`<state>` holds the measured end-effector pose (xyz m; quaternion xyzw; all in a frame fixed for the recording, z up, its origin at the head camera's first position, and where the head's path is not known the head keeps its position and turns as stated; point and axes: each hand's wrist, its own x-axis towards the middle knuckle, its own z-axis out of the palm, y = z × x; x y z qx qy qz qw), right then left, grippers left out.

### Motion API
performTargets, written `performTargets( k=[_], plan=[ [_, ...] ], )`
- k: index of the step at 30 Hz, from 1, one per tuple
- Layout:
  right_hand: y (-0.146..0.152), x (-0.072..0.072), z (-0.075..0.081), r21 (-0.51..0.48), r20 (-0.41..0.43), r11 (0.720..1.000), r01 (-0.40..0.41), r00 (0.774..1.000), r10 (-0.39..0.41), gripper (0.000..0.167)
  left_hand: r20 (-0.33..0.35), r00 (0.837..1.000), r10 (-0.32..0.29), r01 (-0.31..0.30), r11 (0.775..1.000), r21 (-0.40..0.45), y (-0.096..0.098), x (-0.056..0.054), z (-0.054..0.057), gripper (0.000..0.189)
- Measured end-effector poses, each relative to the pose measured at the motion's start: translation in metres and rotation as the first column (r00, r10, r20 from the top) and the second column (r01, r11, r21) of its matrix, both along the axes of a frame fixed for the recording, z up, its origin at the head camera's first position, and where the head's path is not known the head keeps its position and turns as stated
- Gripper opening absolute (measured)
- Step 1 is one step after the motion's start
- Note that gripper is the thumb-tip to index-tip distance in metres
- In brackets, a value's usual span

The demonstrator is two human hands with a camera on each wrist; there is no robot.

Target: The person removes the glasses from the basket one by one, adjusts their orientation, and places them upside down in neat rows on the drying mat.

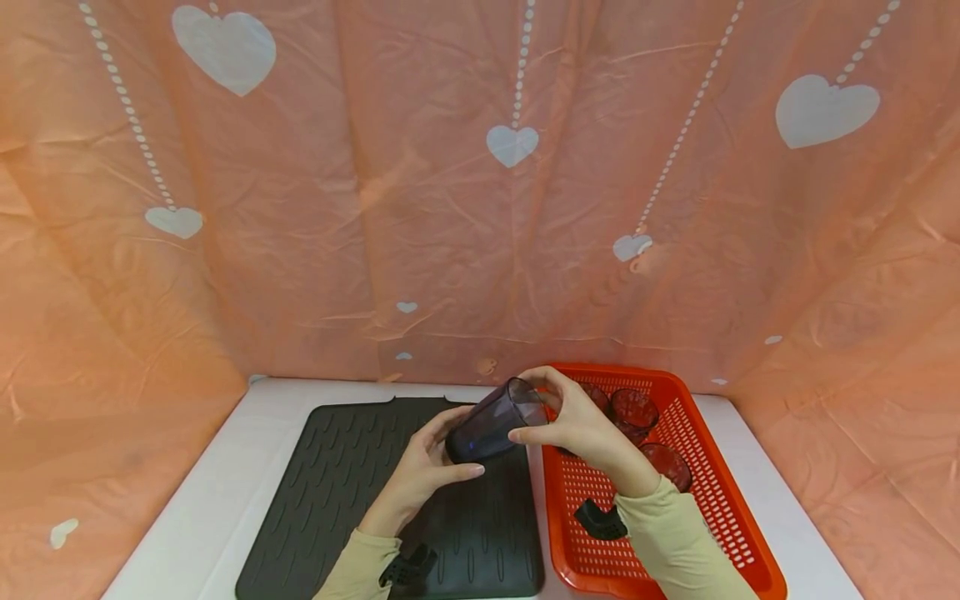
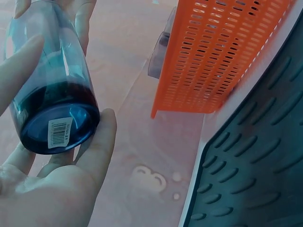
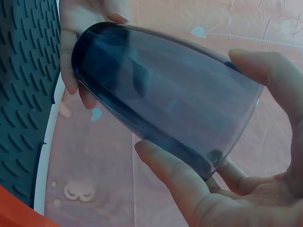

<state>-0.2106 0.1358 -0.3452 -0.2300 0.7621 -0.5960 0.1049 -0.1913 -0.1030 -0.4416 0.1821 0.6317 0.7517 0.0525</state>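
Right hand [image 1: 576,423] gripping tilted glass [image 1: 489,423] near rim, left hand [image 1: 422,468] gripping base, gap between, mat [image 1: 322,508] edge, basket [image 1: 622,372] nearby

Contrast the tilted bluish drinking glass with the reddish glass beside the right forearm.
The bluish glass is held by the left hand and right hand; the reddish glass sits in the red plastic basket. The bluish glass shows its full length; the reddish glass is partly hidden. Both look transparent.

A translucent blue-purple tumbler [image 1: 487,427] tilts between both hands [image 1: 420,473] [image 1: 576,423].
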Motion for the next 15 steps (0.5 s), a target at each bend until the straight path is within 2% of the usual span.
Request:
performTargets(
  k=[8,15],
  plan=[
    [-0.0013,-0.0005,-0.0041,-0.020,0.005,1.000,-0.014,1.000,0.014,0.064,0.003,0.998,0.056,-0.056,0.998,-0.009,-0.0007,-0.0003,-0.0006,0.070],
    [0.0033,-0.0004,-0.0078,0.007,0.051,1.000,-0.022,0.998,0.021,0.065,0.007,0.999,0.042,-0.043,0.999,0.028,-0.0006,0.0050,0.0015,0.069]
  ],
)
